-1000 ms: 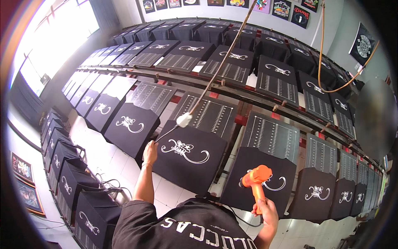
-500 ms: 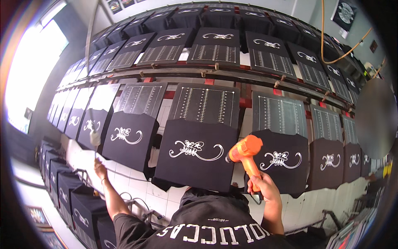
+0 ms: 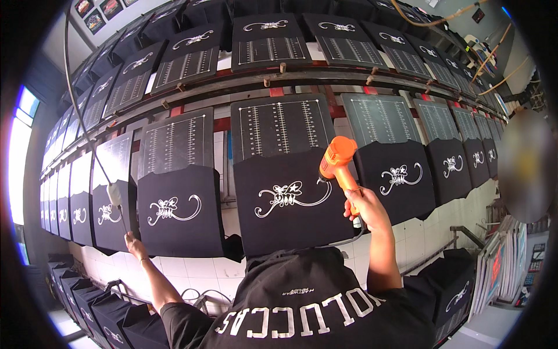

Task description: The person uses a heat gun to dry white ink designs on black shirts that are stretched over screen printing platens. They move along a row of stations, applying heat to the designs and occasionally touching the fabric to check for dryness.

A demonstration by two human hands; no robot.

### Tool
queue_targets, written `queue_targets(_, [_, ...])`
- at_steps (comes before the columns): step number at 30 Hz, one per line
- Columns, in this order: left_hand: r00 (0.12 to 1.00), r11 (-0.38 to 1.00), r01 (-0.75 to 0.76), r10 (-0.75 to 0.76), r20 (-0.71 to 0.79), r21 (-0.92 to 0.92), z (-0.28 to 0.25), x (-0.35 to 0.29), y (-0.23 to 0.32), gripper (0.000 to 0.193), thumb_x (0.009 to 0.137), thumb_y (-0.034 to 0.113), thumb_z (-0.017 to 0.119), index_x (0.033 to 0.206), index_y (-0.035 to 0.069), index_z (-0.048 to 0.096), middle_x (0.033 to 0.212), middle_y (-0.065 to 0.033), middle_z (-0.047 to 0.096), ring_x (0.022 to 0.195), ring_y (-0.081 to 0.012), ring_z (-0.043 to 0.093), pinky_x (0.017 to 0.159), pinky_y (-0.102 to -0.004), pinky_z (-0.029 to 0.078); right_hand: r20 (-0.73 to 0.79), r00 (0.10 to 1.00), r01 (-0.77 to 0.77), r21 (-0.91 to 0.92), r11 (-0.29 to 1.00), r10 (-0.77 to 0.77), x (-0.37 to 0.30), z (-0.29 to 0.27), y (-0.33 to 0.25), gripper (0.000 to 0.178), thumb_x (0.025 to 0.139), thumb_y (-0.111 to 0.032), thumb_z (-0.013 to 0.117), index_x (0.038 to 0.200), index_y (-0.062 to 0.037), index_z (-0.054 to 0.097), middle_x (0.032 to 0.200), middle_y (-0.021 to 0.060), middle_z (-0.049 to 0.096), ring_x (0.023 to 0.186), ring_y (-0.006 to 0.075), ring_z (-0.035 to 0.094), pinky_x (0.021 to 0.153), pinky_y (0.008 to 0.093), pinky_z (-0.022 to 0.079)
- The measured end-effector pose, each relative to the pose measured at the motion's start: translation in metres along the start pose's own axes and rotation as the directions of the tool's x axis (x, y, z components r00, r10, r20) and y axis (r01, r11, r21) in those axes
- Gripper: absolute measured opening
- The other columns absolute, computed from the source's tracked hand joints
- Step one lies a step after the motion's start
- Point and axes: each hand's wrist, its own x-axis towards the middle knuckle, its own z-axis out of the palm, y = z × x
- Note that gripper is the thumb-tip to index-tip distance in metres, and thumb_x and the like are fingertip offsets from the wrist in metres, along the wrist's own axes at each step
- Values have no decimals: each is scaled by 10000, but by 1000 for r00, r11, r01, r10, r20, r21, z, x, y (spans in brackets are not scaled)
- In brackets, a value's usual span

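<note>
An orange heat gun [image 3: 338,160] is gripped by its handle in my right hand [image 3: 369,209]. Its dark nozzle points left and down, over the right end of a white scroll print [image 3: 285,195] on a black shirt [image 3: 290,228]. That shirt is stretched over a dark board with ruled white scales [image 3: 285,125]. To the left, my left hand [image 3: 136,246] is closed around a cord [image 3: 81,116] hanging from above, just below a pale block-shaped connector [image 3: 114,195]. The gun's own cord runs down from the handle, partly hidden by my hand.
Rows of similar boards with printed black shirts [image 3: 180,212] extend left, right and beyond a dark rail [image 3: 221,78]. More shirts [image 3: 104,314] hang behind me at lower left. Flat frames [image 3: 494,273] stack at right, and a yellowish hose [image 3: 430,23] hangs at upper right.
The view has shifted and turned. The heat gun is higher in the picture, with its nozzle nearer the print's curled end. Both hands keep their holds.
</note>
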Motion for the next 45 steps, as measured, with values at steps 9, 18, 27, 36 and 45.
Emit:
queue_targets(9, [999, 996, -38, 37, 2, 75, 55, 6, 27, 349, 1003, 291, 471, 1182, 18, 596, 1147, -202, 624, 1076, -358, 576, 924, -424, 442, 18, 1000, -14, -18, 1000, 14, 0, 14, 9, 313, 931, -333, 605, 981, -28, 555, 694, 15, 583, 581, 102, 601, 498, 239, 475])
queue_targets(18, [987, 967, -87, 117, -111, 240, 71, -18, 31, 520, 957, 198, 499, 1430, 16, 383, 1463, -206, 405, 1390, -347, 330, 1156, -399, 268, 31, 999, -21, -3, 1000, 21, -4, 15, 13, 319, 933, -320, 617, 1015, -19, 553, 722, 7, 580, 594, 94, 597, 526, 236, 483])
queue_targets(27, [829, 829, -505, 543, 132, -240, 115, -219, 215, 354, 863, -33, 531, 1216, -19, 541, 1260, -195, 531, 1213, -367, 484, 1057, -445, 363, 10, 1000, -11, 10, 1000, 11, -1, 13, 25, 325, 931, -316, 623, 1025, -12, 557, 721, 9, 583, 594, 94, 597, 528, 234, 483])
queue_targets(36, [703, 879, -393, 477, 528, -270, 188, -292, 267, 507, 985, 205, 479, 1431, -1, 356, 1459, -241, 361, 1344, -386, 377, 1102, -427, 332, -35, 999, 5, 25, 1000, -5, 4, 14, 21, 282, 931, -302, 619, 982, -30, 563, 714, 15, 581, 578, 96, 584, 514, 233, 468])
queue_targets(45, [709, 869, -452, 486, 510, -200, 189, -293, 271, 525, 998, 277, 459, 1450, 40, 336, 1390, -250, 425, 1193, -433, 503, 956, -470, 463, -99, 995, 10, 17, 1000, -9, -2, 9, 24, 263, 936, -284, 609, 967, -25, 573, 697, 20, 583, 561, 101, 579, 486, 237, 459])
